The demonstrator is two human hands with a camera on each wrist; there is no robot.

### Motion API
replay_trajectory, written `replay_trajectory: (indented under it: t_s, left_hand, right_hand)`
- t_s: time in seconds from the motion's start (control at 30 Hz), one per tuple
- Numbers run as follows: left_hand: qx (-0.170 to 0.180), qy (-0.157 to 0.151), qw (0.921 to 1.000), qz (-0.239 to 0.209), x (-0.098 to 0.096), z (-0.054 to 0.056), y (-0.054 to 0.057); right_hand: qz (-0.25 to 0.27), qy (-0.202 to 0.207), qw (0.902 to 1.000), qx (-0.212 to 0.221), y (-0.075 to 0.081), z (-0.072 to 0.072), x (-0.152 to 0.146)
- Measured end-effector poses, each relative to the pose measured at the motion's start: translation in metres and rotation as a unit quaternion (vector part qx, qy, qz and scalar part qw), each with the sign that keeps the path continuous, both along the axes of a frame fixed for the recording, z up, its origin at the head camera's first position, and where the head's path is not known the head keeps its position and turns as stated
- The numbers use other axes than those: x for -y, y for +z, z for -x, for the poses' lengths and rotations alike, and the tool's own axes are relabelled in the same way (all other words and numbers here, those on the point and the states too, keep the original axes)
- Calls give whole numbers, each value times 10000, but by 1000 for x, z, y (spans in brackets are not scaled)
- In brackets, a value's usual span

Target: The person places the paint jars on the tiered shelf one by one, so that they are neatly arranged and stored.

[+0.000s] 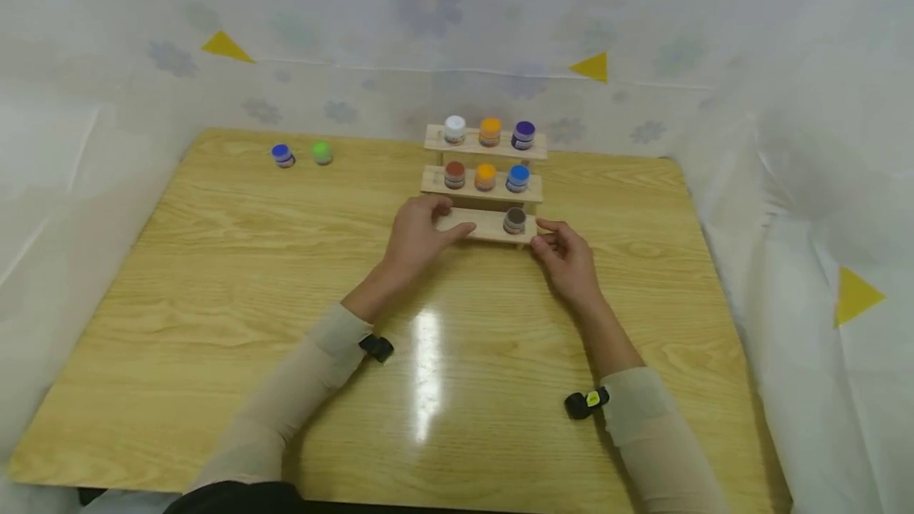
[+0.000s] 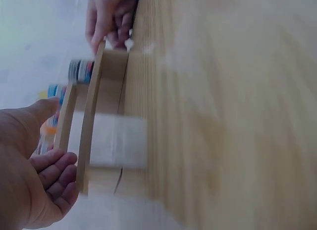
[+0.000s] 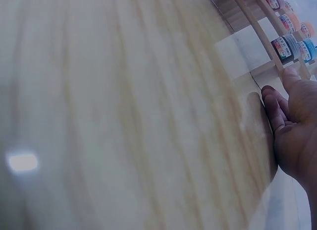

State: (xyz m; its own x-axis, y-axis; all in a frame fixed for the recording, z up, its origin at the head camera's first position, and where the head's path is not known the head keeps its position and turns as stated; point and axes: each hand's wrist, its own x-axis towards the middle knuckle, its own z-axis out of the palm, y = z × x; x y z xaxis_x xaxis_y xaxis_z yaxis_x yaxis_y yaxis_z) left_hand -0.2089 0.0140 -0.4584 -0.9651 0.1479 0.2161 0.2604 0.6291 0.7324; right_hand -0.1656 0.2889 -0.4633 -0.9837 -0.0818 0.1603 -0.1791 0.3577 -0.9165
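Note:
A stepped wooden rack (image 1: 480,224) stands at the back of the table with small paint jars on its tiers. My left hand (image 1: 417,238) is at the left end of the lowest tier, its fingers touching that end and its thumb spread apart over the board. At the opposite end, my right hand (image 1: 571,264) pinches the corner of the same board between thumb and fingers. One dark brown-lidded jar (image 1: 514,220) sits on this tier near the right hand. The middle tier carries a red-brown jar (image 1: 455,175), an orange jar (image 1: 485,177) and a blue jar (image 1: 517,178).
On the top tier are a white jar (image 1: 455,130), an orange-lidded jar (image 1: 489,132) and a purple jar (image 1: 524,135). A dark blue-lidded jar (image 1: 282,155) and a green jar (image 1: 322,153) stand at the table's back left. Patterned sheeting (image 1: 343,38) hangs behind the table (image 1: 236,300).

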Motion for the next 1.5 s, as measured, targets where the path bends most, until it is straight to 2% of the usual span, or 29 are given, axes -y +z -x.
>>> replay_trajectory:
  t_s: [0.13,0.27,0.4,0.53,0.67,0.8,0.9,1.03,1.17,1.3,1.5]
  left_hand:
    - [41,292,9989,-360,43,1,0]
    - [-21,762,9956,-537,86,7,-3]
    - [-113,1256,9907,-505,124,15,-6]
    - [-96,1685,9849,-388,158,29,-11]
    - [191,2122,9764,-359,187,42,-15]
    - [662,2496,9651,-442,213,58,-17]
    - [1064,2666,9565,-523,227,73,-20]
    - [1472,2899,9446,-453,238,86,-23]
    - [1654,3011,9382,-420,248,93,-24]
    - [1620,2962,9406,-371,252,96,-23]
    - [1503,2969,9418,-476,250,96,-20]
  right_hand:
    - [-127,-14,9999,17,1,1,-2]
    - [-223,-42,9997,60,4,1,-4]
    - [-281,-57,9996,79,5,2,-4]
    - [-324,-77,9994,77,5,2,-5]
    - [-292,-62,9995,85,4,3,-5]
    - [-188,-97,9997,110,-18,13,-12]
    - [-222,-210,9995,127,-34,18,-17]
    - [-258,-274,9990,240,-37,16,-16]
    - [-246,-190,9992,232,-39,14,-12]
    - [-173,-140,9997,137,-33,12,-8]
    - [-219,-82,9996,157,-10,6,-1]
